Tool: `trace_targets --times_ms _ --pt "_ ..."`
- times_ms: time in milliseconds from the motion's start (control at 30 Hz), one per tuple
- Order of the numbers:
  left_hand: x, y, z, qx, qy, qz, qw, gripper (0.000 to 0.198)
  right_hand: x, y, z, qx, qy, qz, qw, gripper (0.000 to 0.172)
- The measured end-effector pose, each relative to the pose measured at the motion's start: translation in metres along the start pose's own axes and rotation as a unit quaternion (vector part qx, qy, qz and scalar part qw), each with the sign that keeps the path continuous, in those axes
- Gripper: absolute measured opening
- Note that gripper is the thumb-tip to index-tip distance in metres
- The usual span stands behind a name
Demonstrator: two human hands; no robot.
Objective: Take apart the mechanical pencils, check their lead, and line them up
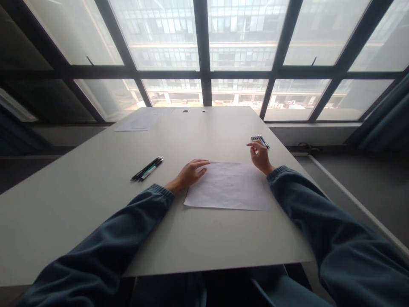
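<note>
A sheet of white paper (228,187) lies on the white table in front of me. My left hand (191,174) rests on its upper left edge, fingers stretched out and holding nothing. Over by the sheet's upper right corner is my right hand (260,157), its index finger extended to the left and the other fingers partly bent. Nothing shows in its grasp. Just beyond it sits a row of several pens (262,140), partly hidden by the fingers; whether the hand touches them I cannot tell. Another bunch of dark pens (147,169) lies left of my left hand.
The white table (79,204) runs away from me towards tall windows (241,38). More paper sheets (137,121) lie at its far left. A dark round spot (185,111) is near the far edge. A dark cable (308,148) lies on the floor at right.
</note>
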State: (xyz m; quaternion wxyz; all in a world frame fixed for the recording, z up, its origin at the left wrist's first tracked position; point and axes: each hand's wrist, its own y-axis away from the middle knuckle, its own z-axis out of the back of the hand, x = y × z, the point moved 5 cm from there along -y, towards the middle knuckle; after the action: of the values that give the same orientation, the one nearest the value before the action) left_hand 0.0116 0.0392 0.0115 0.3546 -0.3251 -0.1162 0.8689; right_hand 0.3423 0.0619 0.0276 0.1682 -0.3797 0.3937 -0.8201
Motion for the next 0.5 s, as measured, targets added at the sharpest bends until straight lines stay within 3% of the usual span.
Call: trace_targets --times_ms 133,233,333,500 --pt "0.001 0.000 -0.005 0.029 -0.024 -0.019 0.999 0.038 0.034 0.019 -0.027 0.162 -0.100 0.068 0.979 0.025" --pt "0.003 0.000 -0.006 0.046 -0.042 -0.010 0.998 0.035 0.047 0.032 -0.040 0.252 -0.098 0.104 0.957 0.030" --pt "0.002 -0.001 -0.006 0.047 -0.050 -0.011 0.998 0.031 0.050 0.039 -0.046 0.305 -0.082 0.125 0.941 0.029" --pt "-0.003 0.000 -0.007 0.039 -0.061 -0.019 0.997 0.027 0.048 0.040 -0.047 0.317 -0.065 0.132 0.937 0.026"
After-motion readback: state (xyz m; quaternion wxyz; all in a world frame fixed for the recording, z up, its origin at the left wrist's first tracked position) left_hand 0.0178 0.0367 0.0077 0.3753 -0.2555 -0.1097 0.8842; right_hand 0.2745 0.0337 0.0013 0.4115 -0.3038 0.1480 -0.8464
